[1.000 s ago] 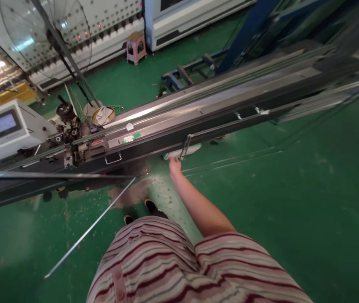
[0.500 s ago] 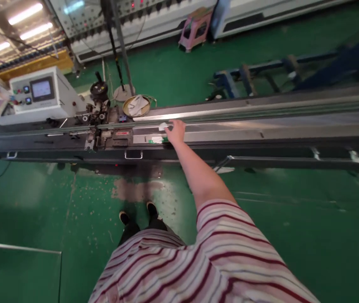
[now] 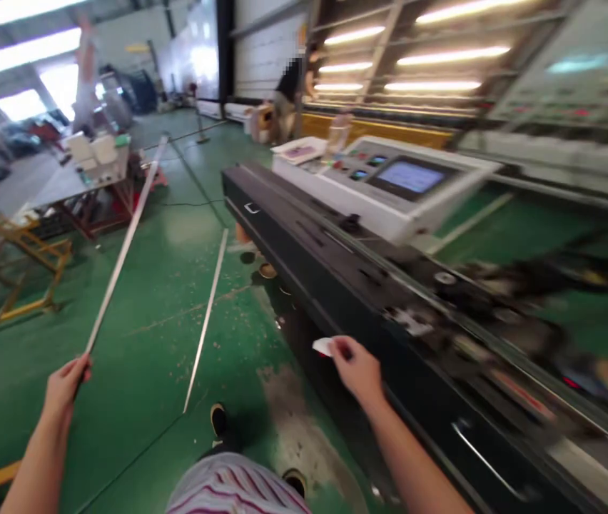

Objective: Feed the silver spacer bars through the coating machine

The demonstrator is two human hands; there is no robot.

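Since half a second ago the view has swung left along the long black machine (image 3: 336, 278). I note the right hand (image 3: 356, 370) has come off the machine's top rail and now sits in front of its near side face. The left hand (image 3: 66, 385), out of view before, is now in view.

Left hand: grip clenched around the near end of a long thin metal strip (image 3: 125, 243). This strip runs up and away from the hand, well to the left of the machine, toward a white counter (image 3: 63, 187) at the far left. I cannot see whether its far end touches anything.

Right hand: fingers pinched on a small white piece (image 3: 323, 347), which sticks out to the left of the fingertips. Piece is just in front of the machine's dark side, below its top edge; contact with the machine cannot be told, that area is blurred.

Second metal strip (image 3: 206, 321) lies flat on the green floor (image 3: 165, 307), between the held strip and the machine, its near end close to my left shoe (image 3: 218, 420).

White control console with screen (image 3: 384, 182) stands on the far side of the machine. Another person (image 3: 287, 89) stands beyond the machine's far end.
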